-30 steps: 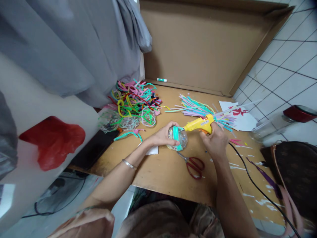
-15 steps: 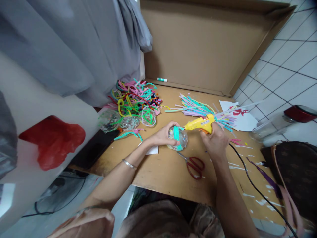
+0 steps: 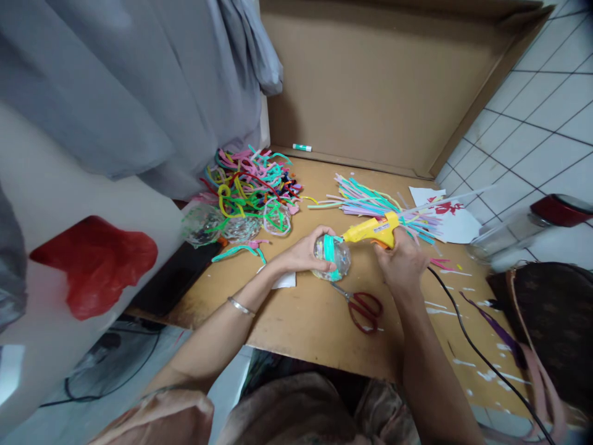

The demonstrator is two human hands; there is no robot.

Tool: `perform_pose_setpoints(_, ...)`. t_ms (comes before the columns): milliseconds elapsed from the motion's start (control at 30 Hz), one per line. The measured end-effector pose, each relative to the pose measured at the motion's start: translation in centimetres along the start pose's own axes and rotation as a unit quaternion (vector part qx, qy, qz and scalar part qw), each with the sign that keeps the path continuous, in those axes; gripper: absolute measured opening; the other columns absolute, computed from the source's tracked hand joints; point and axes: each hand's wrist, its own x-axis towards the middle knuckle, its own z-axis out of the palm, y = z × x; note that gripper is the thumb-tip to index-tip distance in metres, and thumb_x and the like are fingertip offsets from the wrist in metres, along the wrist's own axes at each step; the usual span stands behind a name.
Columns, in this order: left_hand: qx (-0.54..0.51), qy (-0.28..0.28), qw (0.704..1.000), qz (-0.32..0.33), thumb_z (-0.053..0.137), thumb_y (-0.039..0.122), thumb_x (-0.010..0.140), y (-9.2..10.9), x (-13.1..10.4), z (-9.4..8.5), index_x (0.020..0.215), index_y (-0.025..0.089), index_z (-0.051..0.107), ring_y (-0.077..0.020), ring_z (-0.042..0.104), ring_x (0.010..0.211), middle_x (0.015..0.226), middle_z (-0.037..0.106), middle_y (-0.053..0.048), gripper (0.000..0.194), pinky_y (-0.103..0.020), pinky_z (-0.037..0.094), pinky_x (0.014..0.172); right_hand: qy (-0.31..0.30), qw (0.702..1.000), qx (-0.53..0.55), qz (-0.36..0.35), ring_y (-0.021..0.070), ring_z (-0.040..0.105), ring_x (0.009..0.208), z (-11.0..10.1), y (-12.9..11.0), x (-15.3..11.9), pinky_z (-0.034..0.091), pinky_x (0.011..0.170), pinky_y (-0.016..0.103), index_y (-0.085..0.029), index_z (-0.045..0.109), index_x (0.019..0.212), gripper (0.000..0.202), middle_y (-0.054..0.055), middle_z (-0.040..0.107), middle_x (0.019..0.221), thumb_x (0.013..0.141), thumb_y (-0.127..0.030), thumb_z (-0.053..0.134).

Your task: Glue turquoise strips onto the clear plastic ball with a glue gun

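Note:
My left hand (image 3: 308, 252) is closed around a clear round ball (image 3: 341, 261) with a turquoise band (image 3: 329, 250) across it. In my right hand (image 3: 404, 256) is a yellow glue gun (image 3: 370, 231), its nozzle touching or very near the upper edge of the ball by the band. A long translucent stick runs out of the gun's back. Red-handled scissors (image 3: 365, 309) lie on the table just below the ball. A white piece of paper (image 3: 285, 280) is partly hidden under my left wrist.
A tangled pile of colourful pipe cleaners (image 3: 254, 179) and clear balls (image 3: 201, 224) sit at the left. Straight pipe cleaners (image 3: 370, 199) lie behind the gun. At the right are a glass bottle (image 3: 509, 228), a brown bag (image 3: 551, 334) and a black cable (image 3: 467, 337). Cardboard (image 3: 370, 86) stands behind.
The whole view has shifted very slightly. Both hands keep their hold on the ball and the glue gun, with the nozzle still at the ball's upper edge.

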Motion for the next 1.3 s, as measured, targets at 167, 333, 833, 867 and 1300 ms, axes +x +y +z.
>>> perform_pose_setpoints(167, 0.0, -0.006, 1.0, -0.001, 0.08, 0.038, 0.056, 0.09, 0.02, 0.01, 0.113, 0.019, 0.045, -0.0147, 0.048, 0.082, 0.096, 0.051, 0.0, 0.069, -0.025, 0.042, 0.072, 0.0, 1.0, -0.002, -0.011, 0.0225, 0.051, 0.073, -0.11, -0.08, 0.03, 0.025, 0.058, 0.028, -0.019, 0.058, 0.083, 0.018, 0.006, 0.061, 0.074, 0.074, -0.034, 0.052)
perform_pose_setpoints(333, -0.005, -0.003, 1.0, 0.001, 0.08, 0.037, 0.056, 0.25, -0.02, 0.02, 0.112, 0.019, 0.046, -0.0137, 0.049, 0.08, 0.094, 0.051, 0.001, 0.068, -0.025, 0.043, 0.07, -0.005, 1.0, -0.001, -0.014, 0.0226, 0.051, 0.074, -0.25, -0.06, 0.05, 0.026, 0.059, 0.029, -0.02, 0.057, 0.082, 0.016, 0.006, 0.06, 0.075, 0.075, -0.033, 0.05)
perform_pose_setpoints(833, -0.005, -0.007, 1.0, -0.006, 0.079, 0.037, 0.056, 0.33, -0.12, 0.04, 0.112, 0.019, 0.044, -0.0141, 0.049, 0.082, 0.096, 0.05, 0.001, 0.068, -0.025, 0.042, 0.072, 0.021, 0.999, -0.014, -0.029, 0.0221, 0.053, 0.073, -0.1, 0.02, -0.04, 0.026, 0.059, 0.028, -0.02, 0.056, 0.08, 0.012, 0.006, 0.061, 0.074, 0.076, -0.03, 0.052)
perform_pose_setpoints(867, -0.006, -0.008, 1.0, -0.005, 0.079, 0.037, 0.056, 0.3, -0.1, 0.04, 0.113, 0.019, 0.044, -0.0141, 0.049, 0.082, 0.096, 0.051, 0.0, 0.068, -0.025, 0.042, 0.072, 0.02, 0.999, -0.014, -0.031, 0.0222, 0.053, 0.073, -0.1, 0.01, -0.05, 0.026, 0.059, 0.028, -0.02, 0.056, 0.08, 0.012, 0.006, 0.062, 0.073, 0.076, -0.03, 0.052)
perform_pose_setpoints(1300, -0.01, -0.01, 1.0, -0.005, 0.08, 0.039, 0.055, 0.13, -0.02, -0.01, 0.114, 0.019, 0.045, -0.0148, 0.049, 0.081, 0.097, 0.053, -0.001, 0.071, -0.025, 0.043, 0.07, -0.001, 1.0, -0.013, 0.001, 0.0227, 0.052, 0.074, -0.03, 0.11, 0.01, 0.024, 0.058, 0.028, -0.02, 0.059, 0.085, 0.018, 0.007, 0.062, 0.075, 0.077, -0.034, 0.052)
